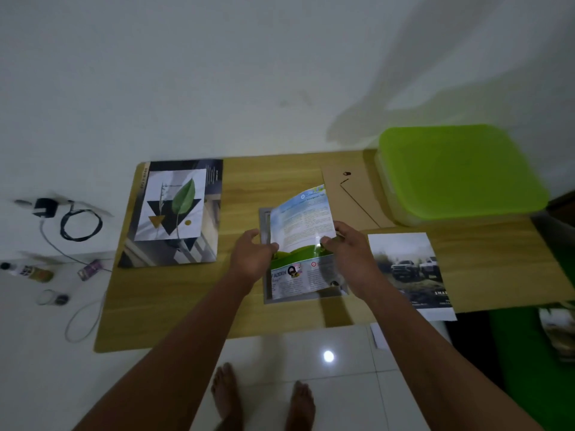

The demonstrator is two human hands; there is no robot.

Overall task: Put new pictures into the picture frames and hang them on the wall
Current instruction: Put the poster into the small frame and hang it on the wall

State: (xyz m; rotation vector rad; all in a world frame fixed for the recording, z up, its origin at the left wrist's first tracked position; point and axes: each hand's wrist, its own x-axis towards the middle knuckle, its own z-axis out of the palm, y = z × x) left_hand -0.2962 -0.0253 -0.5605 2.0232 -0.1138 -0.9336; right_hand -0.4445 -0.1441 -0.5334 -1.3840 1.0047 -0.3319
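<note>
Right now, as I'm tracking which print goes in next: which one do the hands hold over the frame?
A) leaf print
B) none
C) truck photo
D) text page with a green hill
D: the left hand and right hand pinch the text page over the frame; the leaf print and truck photo lie aside.

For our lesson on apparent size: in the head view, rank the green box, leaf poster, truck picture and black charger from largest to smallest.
1. green box
2. leaf poster
3. truck picture
4. black charger
This is the order as seen; the wide lens may skew sizes near the edges.
</note>
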